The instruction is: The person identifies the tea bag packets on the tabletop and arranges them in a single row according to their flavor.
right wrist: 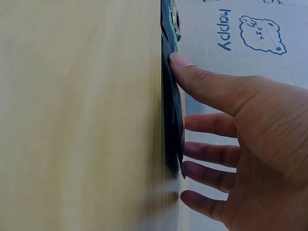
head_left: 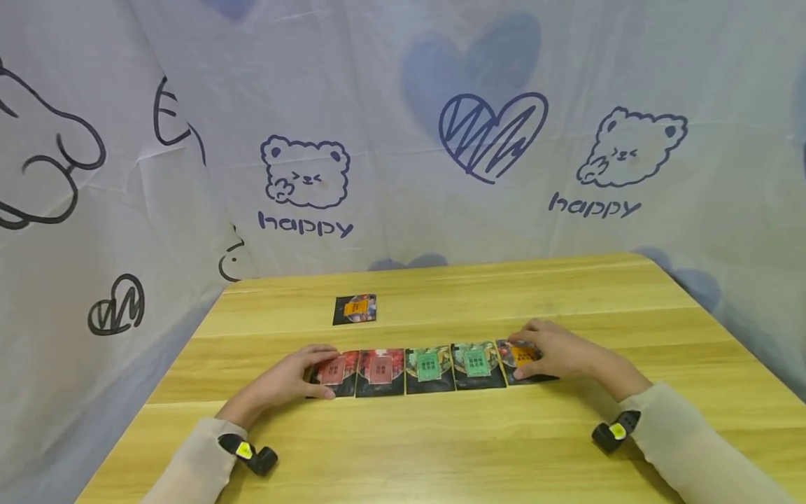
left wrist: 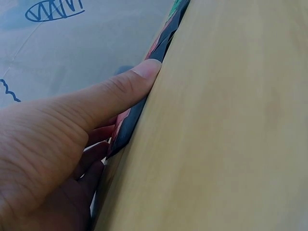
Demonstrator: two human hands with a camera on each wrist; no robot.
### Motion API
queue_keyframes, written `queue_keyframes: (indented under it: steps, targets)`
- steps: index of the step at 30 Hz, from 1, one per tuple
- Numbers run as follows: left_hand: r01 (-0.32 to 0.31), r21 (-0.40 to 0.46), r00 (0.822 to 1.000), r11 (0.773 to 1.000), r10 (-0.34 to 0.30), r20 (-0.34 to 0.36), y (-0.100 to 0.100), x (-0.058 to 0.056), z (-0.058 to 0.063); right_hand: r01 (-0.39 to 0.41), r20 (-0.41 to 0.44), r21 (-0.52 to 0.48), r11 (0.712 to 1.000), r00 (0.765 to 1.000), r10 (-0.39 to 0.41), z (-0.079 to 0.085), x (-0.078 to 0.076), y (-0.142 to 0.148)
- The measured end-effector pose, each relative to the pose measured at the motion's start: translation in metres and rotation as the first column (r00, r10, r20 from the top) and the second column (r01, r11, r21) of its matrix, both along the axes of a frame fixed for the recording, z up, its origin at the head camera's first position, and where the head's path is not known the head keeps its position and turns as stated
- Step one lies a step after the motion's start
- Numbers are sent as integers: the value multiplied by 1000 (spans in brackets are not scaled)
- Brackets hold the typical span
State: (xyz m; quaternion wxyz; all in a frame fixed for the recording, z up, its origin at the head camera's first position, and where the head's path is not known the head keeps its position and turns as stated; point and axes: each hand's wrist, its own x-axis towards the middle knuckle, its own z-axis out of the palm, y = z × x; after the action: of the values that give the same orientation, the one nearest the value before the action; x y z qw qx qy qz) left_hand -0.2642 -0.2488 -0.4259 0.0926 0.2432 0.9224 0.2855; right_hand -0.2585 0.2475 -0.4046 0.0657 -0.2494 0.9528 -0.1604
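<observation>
Five flat, black-edged packets lie side by side in a row across the table. My left hand (head_left: 291, 378) rests at the row's left end, its thumb on the near edge of a red-labelled packet (head_left: 340, 371) and its fingers over the far side. Beside that lie a second red packet (head_left: 380, 371), then a green packet (head_left: 429, 367) and another green packet (head_left: 478, 364). At the right end, my right hand (head_left: 557, 350) spans an orange-labelled packet (head_left: 521, 355), partly covering it. In the right wrist view its thumb (right wrist: 202, 79) presses on the packet while the fingers reach out fairly straight.
Farther back on the wooden table (head_left: 428, 448), left of centre, lies a separate orange-labelled packet (head_left: 355, 309). A pale cloth (head_left: 390, 140) printed with bears and hearts hangs behind the table and along its sides. Each wrist wears a strapped black camera.
</observation>
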Motion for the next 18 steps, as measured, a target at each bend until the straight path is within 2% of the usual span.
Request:
queue_keyframes:
  steps: [18]
  targets:
    - [-12, 6, 1000, 1000, 12, 4, -1, 0, -4, -5, 7, -7, 1000, 1000, 5, 2, 1, 1]
